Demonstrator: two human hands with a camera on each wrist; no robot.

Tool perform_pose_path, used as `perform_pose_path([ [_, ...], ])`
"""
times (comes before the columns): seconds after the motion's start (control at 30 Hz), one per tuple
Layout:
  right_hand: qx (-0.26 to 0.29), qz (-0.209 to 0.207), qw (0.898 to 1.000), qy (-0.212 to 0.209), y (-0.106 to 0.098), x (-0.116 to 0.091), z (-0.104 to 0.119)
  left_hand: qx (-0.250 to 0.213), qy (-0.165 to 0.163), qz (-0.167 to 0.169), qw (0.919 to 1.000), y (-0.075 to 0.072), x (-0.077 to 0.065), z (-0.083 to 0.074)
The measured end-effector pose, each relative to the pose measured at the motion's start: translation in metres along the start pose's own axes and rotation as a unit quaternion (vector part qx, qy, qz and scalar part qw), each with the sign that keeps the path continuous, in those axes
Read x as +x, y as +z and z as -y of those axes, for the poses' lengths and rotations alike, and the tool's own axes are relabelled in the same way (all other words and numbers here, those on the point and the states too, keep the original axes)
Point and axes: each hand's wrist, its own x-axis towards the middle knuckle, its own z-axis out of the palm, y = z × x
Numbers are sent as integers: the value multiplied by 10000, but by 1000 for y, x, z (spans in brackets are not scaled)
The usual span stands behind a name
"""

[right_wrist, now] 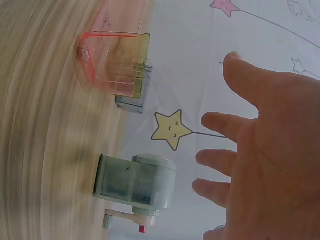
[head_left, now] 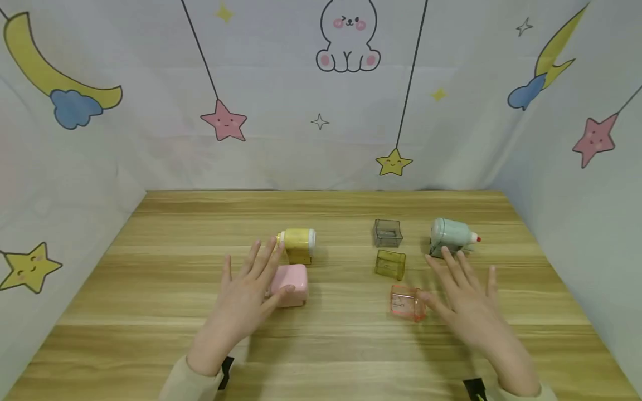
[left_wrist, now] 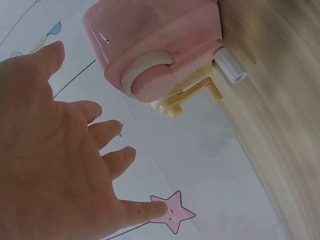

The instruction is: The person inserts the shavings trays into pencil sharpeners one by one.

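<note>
My left hand (head_left: 243, 306), fingers spread, hovers at the left of a pink crank pencil sharpener (head_left: 296, 281), overlapping it in the head view. In the left wrist view the sharpener's white crank knob (left_wrist: 231, 65) shows, with a yellow crank (left_wrist: 192, 94) behind. The yellow pencil sharpener (head_left: 299, 238) lies just beyond my left fingertips. My right hand (head_left: 473, 314) is also spread and holds nothing. Its thumb overlaps the edge of a clear red shavings drawer (head_left: 405, 303), and its fingers point toward a green pencil sharpener (head_left: 450, 233).
A clear yellow drawer (head_left: 390, 264) and a clear grey drawer (head_left: 387, 234) stand in a rough column behind the red one. The wood-grain table (head_left: 346, 356) is bounded by a white cloth backdrop (head_left: 281, 156) printed with stars, at the back and both sides.
</note>
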Motion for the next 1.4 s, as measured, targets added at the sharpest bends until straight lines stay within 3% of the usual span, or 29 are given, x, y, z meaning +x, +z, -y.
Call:
perform_pose_path([
  [0.87, -72, 369, 9986, -370, 14, 0, 0, -433, 337, 97, 9984, 14, 2, -2],
  [1.4, 622, 383, 9962, -474, 25, 5, 0, -460, 608, 92, 9970, 17, 5, 1],
])
